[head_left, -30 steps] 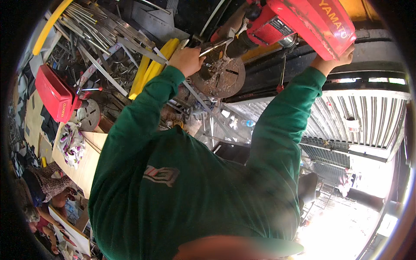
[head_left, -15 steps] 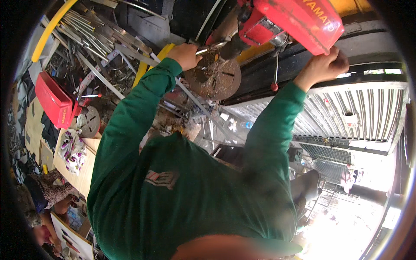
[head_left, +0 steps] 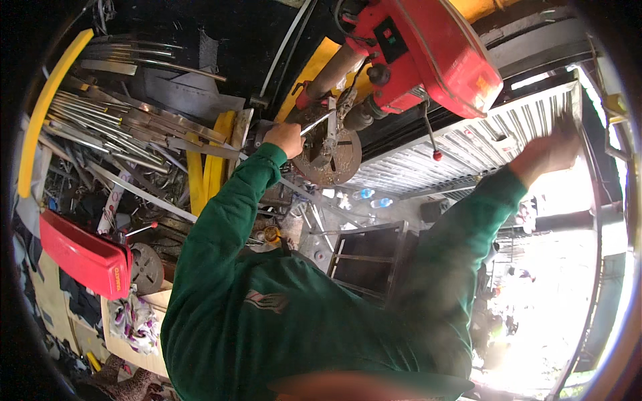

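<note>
My left hand (head_left: 285, 139) is closed around one end of a slim shiny metal rod (head_left: 315, 125). The rod slants up to a flat metal piece (head_left: 331, 127) above the round worktable (head_left: 344, 159) of a red drill press (head_left: 428, 53). Metal shavings lie on that worktable. The press's chuck (head_left: 359, 116) is just right of the flat piece, and its feed lever with a red knob (head_left: 437, 155) hangs further right. Out to the right, my right hand (head_left: 552, 150) is raised clear of the press; motion smears its fingers, and nothing shows in it.
A second red drill press (head_left: 87, 257) stands at left, with patterned cloth (head_left: 134, 324) below it. Metal rods and bars (head_left: 110, 127) are piled at upper left beside yellow bars (head_left: 212, 160). A dark metal frame (head_left: 368, 260) and plastic bottles (head_left: 381, 202) are on the floor. A ribbed shutter (head_left: 461, 150) is behind.
My right hand has left the drill press head and swung out to the right. My left hand keeps its grip on the rod. The whole view has shifted.
</note>
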### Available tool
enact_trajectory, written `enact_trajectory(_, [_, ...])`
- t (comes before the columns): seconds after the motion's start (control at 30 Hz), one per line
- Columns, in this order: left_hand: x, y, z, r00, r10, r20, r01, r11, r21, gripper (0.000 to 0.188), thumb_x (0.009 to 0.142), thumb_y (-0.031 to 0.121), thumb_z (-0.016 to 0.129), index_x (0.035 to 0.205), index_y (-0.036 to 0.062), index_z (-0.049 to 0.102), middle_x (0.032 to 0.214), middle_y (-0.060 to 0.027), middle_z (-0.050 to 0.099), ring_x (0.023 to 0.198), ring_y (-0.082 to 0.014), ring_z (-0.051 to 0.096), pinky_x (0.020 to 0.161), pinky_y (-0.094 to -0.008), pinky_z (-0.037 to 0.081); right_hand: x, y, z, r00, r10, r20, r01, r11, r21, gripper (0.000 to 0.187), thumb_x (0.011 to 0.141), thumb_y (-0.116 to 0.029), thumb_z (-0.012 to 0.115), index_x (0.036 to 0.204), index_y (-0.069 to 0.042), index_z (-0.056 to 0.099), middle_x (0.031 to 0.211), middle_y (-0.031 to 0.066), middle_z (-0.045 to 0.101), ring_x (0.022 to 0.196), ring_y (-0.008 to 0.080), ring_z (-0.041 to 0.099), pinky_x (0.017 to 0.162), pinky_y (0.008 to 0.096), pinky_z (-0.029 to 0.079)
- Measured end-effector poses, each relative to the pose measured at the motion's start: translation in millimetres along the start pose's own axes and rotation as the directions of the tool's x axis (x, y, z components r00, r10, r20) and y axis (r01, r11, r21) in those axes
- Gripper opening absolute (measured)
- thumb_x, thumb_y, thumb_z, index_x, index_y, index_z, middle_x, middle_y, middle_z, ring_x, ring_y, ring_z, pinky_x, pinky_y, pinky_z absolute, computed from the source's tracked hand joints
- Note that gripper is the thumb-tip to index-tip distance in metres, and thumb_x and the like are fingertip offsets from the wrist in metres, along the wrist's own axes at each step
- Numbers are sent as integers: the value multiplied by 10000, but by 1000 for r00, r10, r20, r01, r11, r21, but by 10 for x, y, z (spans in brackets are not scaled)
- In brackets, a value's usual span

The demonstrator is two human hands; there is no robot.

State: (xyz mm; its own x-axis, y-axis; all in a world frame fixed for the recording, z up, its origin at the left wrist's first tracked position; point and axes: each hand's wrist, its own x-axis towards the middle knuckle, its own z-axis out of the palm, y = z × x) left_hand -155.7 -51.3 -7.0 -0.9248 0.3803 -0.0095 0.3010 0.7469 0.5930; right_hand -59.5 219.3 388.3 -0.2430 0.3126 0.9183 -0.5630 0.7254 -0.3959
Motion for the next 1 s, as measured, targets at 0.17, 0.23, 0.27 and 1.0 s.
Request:
enact_trajectory(0.17, [-48,-555,26,989,-16,144,60,951,-304,447,877,420,659,1003,-9,645,818,-178,691,708,-343,690,706,-441,555,-1172,-677,950,612,-290,736,572,805,-159,496,894,-271,522,1316,-13,501,1321,197,535,1176,314,535,953,408,455])
enact_trajectory(0.23, [-367,-712,55,895,8,445,428,266,-864,324,908,365,642,978,49,652,815,-101,695,636,-233,681,579,-357,549,-1462,-534,1489,381,-130,916,757,613,-227,528,885,-300,544,1341,-42,484,1343,201,520,1216,327,506,988,419,428])
enact_trajectory(0.27, [-595,-794,58,884,199,422,450,-119,-885,211,940,297,608,972,90,632,793,-32,661,606,-148,639,503,-277,517,-1531,-435,1659,324,-27,946,824,499,-268,545,880,-315,556,1354,-57,475,1354,202,513,1235,333,491,1005,424,415])
enact_trajectory(1.0, [-2385,-521,-913,773,591,231,602,-567,-562,243,896,264,623,972,86,477,617,-9,497,457,-138,539,431,-288,485,-2186,-807,1181,438,308,844,314,828,-465,463,868,-306,681,1250,-60,590,1166,240,634,1131,371,601,950,416,469])
